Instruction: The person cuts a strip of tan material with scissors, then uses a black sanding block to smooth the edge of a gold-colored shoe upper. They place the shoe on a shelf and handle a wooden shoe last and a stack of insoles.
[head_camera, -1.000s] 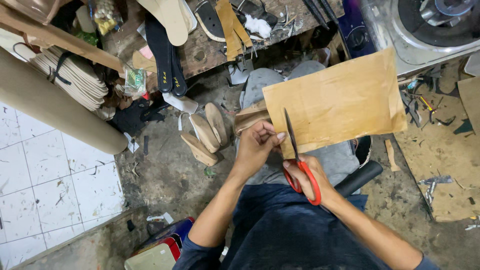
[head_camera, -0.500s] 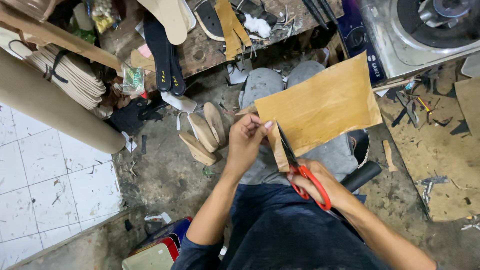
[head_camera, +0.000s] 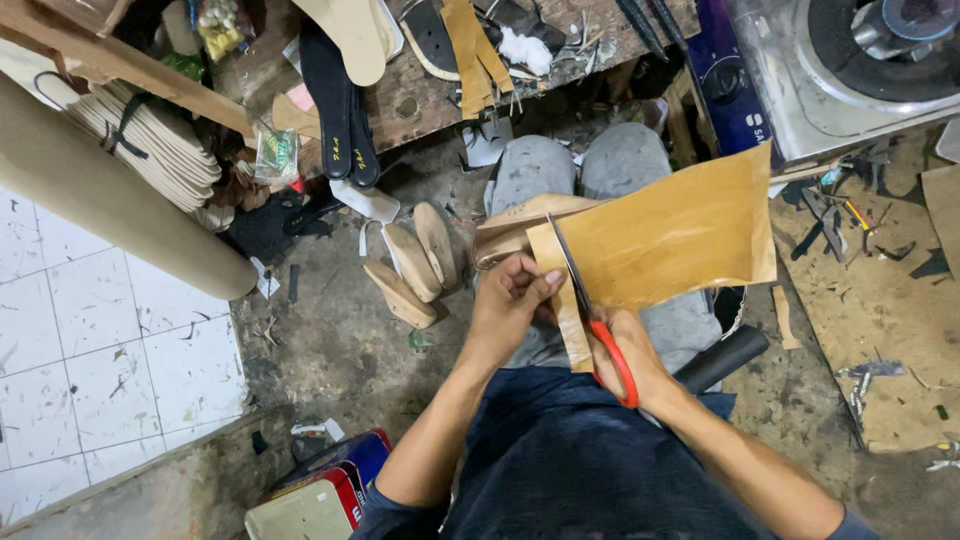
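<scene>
- two hands are on the work: my left hand (head_camera: 515, 300) pinches the near-left edge of the tan sheet (head_camera: 670, 235), thumb on top and fingers curled under, right beside the cut line.
- my right hand (head_camera: 635, 355) is closed through the red handles of the scissors (head_camera: 590, 315), whose blades stand a little apart with the sheet between them, biting in from the near edge.
- the tan sheet is held up over my lap, above my grey-trousered knees (head_camera: 580, 165), not resting on anything; a narrow strip (head_camera: 560, 290) to the left of the blades is already partly parted from it.
- i judge the sheet light and fairly stiff: it holds itself flat out to the far right corner with no droop, more like thin leather or board than cloth.
- being stiff, it should cut clean but will swing if gripped far from the blades, so the best hold is where my left hand is, close to the cut, keeping the edge taut.
- the freed strip looks floppier and could fold into the blades; my thumb on it keeps it down.
- the surface seems matte, not slippery, so a light pinch ought to do.
- on the floor by my left knee lie several pale wooden shoe lasts (head_camera: 415, 265), well apart from the sheet; the cluttered counter (head_camera: 420, 100) with dark soles (head_camera: 335, 100) is beyond my knees.
</scene>
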